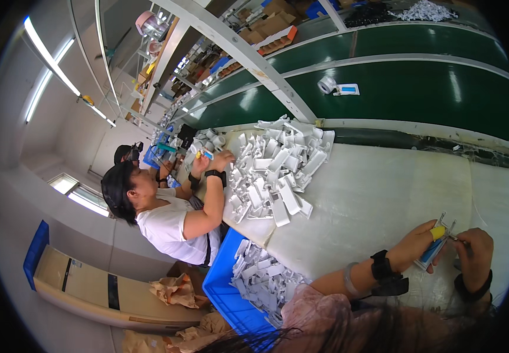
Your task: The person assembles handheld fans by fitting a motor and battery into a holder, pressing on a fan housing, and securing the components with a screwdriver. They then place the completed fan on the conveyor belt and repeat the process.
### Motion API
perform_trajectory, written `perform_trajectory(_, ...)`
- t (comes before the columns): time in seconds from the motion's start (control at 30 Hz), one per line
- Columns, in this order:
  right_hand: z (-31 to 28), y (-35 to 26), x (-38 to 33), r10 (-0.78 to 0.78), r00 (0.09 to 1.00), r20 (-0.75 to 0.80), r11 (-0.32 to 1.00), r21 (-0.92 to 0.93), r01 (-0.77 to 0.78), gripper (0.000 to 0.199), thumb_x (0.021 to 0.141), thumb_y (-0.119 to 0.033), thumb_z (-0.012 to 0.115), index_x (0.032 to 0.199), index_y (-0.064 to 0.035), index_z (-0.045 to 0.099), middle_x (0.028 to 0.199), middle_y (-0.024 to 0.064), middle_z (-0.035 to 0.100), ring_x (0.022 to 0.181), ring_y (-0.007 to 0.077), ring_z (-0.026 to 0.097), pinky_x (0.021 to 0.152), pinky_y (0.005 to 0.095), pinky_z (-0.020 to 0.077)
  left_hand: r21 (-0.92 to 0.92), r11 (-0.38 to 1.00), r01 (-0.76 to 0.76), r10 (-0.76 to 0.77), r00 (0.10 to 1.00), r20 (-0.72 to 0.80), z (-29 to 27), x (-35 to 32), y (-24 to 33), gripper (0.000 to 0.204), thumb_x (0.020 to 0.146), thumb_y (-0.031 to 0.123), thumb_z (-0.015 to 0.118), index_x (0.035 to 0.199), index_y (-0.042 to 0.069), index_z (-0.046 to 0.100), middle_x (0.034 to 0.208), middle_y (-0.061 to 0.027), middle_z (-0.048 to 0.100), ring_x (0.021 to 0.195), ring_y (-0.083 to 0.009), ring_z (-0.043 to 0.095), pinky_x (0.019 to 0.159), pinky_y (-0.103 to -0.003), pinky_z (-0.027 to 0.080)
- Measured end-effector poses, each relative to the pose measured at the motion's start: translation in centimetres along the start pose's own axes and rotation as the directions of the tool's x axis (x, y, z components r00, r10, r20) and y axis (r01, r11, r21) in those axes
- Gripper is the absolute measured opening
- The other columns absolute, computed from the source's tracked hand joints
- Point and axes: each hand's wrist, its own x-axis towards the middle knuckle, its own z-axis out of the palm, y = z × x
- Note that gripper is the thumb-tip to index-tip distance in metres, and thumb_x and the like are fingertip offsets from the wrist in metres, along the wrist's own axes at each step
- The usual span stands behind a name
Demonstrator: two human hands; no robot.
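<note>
While a green conveyor (419,88) runs along the far side, the pale table (378,194) carries a heap of white parts (278,170) at left; near right, the left hand (419,244) and right hand (475,250) together pinch a small blue-and-clear packet (435,248).

A pale work surface (378,194) runs beside a green conveyor belt (419,88) framed by grey metal posts (248,56). Long fluorescent tubes (48,59) light the pale ceiling, and a bright window (80,194) sits in the far wall. Cluttered shelves (166,65) recede beyond; a blue plastic crate (222,294) stands below the surface.
</note>
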Motion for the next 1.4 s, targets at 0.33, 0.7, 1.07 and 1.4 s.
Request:
perform_trajectory(0.33, -0.2, 0.1, 0.0, -0.044, 0.999, 0.030, 0.998, -0.041, 0.045, 0.023, 0.066, 0.005, 0.067, 0.084, -0.0044, 0.057, 0.079, 0.0099, 0.058, 0.075, 0.0292, 0.055, 0.069, 0.0379, 0.0405, 0.051, 0.998, 0.036, -0.038, 0.999, 0.030, -0.4, 0.4, -0.3, 0.025, 0.096, 0.026, 0.042, 0.106, 0.004, 0.047, 0.079, -0.0050, 0.055, 0.055, -0.0116, 0.056, 0.042, -0.026, 0.050)
perform_trajectory(0.7, -0.4, -0.4, 0.5, -0.083, 0.996, 0.034, 0.995, -0.056, 0.085, 0.024, 0.065, 0.005, 0.067, 0.084, -0.0050, 0.057, 0.080, 0.0096, 0.059, 0.076, 0.0292, 0.055, 0.070, 0.0384, 0.0411, 0.042, 0.998, -0.053, 0.049, 0.995, 0.088, -0.2, 0.5, -0.3, 0.023, 0.090, 0.020, 0.051, 0.105, 0.003, 0.048, 0.077, -0.0041, 0.054, 0.056, -0.0108, 0.056, 0.042, -0.025, 0.050)
perform_trajectory(1.07, -0.5, -0.8, 1.0, -0.092, 0.994, 0.065, 0.995, -0.031, 0.094, 0.026, 0.064, 0.007, 0.066, 0.086, -0.0049, 0.058, 0.080, 0.0094, 0.060, 0.074, 0.0286, 0.055, 0.066, 0.0379, 0.0421, 0.043, 0.997, -0.057, 0.052, 0.993, 0.105, -0.3, 0.6, -0.3, 0.022, 0.091, 0.017, 0.049, 0.107, 0.003, 0.047, 0.079, -0.0045, 0.054, 0.056, -0.0109, 0.056, 0.043, -0.025, 0.050)
perform_trajectory(1.4, -0.5, -1.4, 1.4, -0.149, 0.988, 0.048, 0.989, 0.006, 0.149, 0.025, 0.063, 0.004, 0.067, 0.086, -0.0048, 0.059, 0.080, 0.0091, 0.058, 0.072, 0.0286, 0.054, 0.064, 0.0376, 0.0411, 0.054, 0.997, -0.062, 0.056, 0.992, 0.112, -0.3, 0.2, -0.1, 0.022, 0.091, 0.017, 0.050, 0.107, 0.003, 0.047, 0.079, -0.0046, 0.054, 0.057, -0.0112, 0.056, 0.044, -0.025, 0.050)
